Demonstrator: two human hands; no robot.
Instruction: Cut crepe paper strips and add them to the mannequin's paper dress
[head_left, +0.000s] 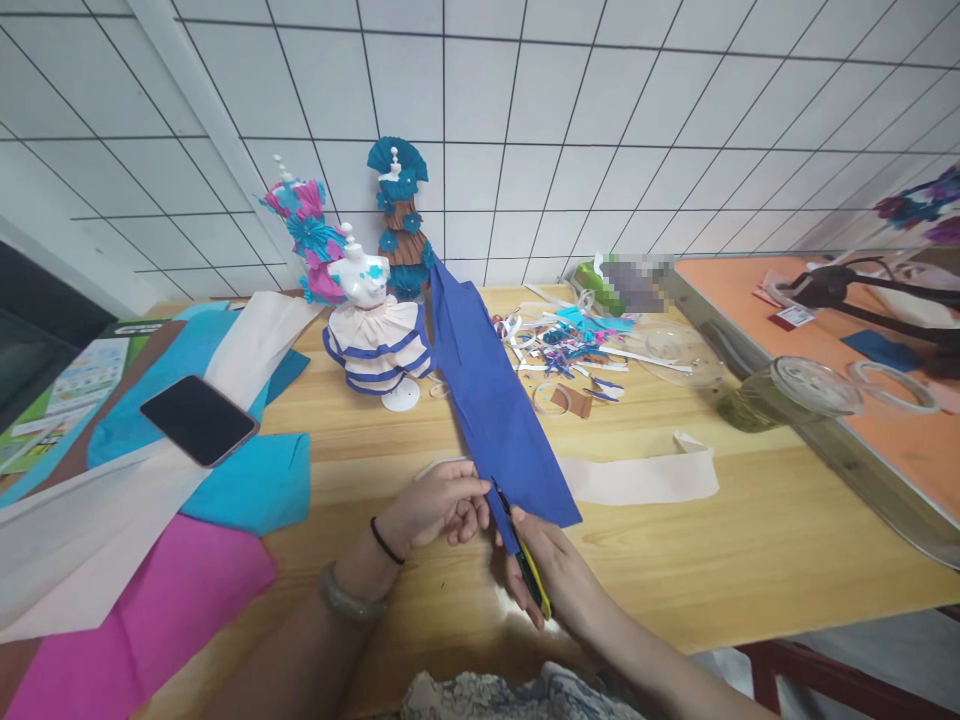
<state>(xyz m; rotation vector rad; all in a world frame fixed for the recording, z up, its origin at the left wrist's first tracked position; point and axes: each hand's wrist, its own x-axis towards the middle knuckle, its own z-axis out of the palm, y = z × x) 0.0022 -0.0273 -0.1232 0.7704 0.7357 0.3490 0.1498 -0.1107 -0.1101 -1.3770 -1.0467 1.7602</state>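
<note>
A long sheet of blue crepe paper (495, 390) lies across the table, its near end raised between my hands. My left hand (446, 502) pinches its left edge near the close end. My right hand (555, 565) is closed around scissors (535, 585) with yellow and black handles. Their blades lie along the near-left edge of the paper, with a narrow blue strip to their left. Beyond my left hand stands a small white dress form (364, 275) wearing a cream ruffled skirt (382, 345) with blue bands.
Two more paper-dressed forms, one teal and brown (405, 225), stand by the tiled wall. Left are crepe sheets, including a pink one (187, 600), and a phone (199, 420). Right are paper scraps (562, 345), a cream strip (645, 478) and a lidded jar (787, 395).
</note>
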